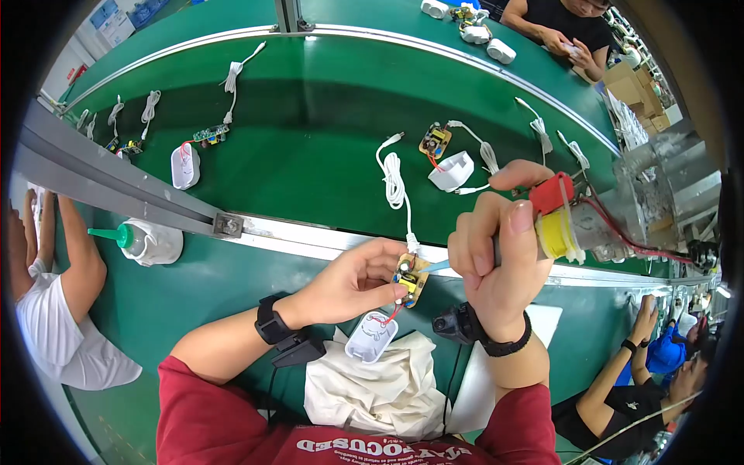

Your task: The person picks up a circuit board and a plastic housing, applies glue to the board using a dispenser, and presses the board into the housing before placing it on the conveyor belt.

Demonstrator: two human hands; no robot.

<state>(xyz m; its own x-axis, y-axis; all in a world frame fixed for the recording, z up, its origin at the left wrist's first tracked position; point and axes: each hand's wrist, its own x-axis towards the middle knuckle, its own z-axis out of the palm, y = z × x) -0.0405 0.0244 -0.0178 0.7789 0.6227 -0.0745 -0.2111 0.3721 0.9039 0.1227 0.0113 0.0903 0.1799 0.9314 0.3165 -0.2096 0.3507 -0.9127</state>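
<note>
My left hand (353, 287) pinches a small circuit board (418, 288) by its edge, over the front of the bench. From the board's top runs a coiled white cable (394, 182), lying on the green belt. Red wires link the board's lower end to an open white plastic housing (370, 341), which rests on a cream cloth (333, 385). My right hand (504, 260) is closed around a grey tube-shaped dispenser (508, 249) with a yellow band and red switch. Its tapered blue nozzle (438, 266) points at the components on the board; whether it touches them I cannot tell.
A metal rail (310, 239) separates my bench from the green belt (302, 155). On the belt lie another board (435, 141) and housing (452, 172), plus several cables. A green-tipped bottle (147, 242) stands left. Co-workers sit left, right and across; a metal post rises at right.
</note>
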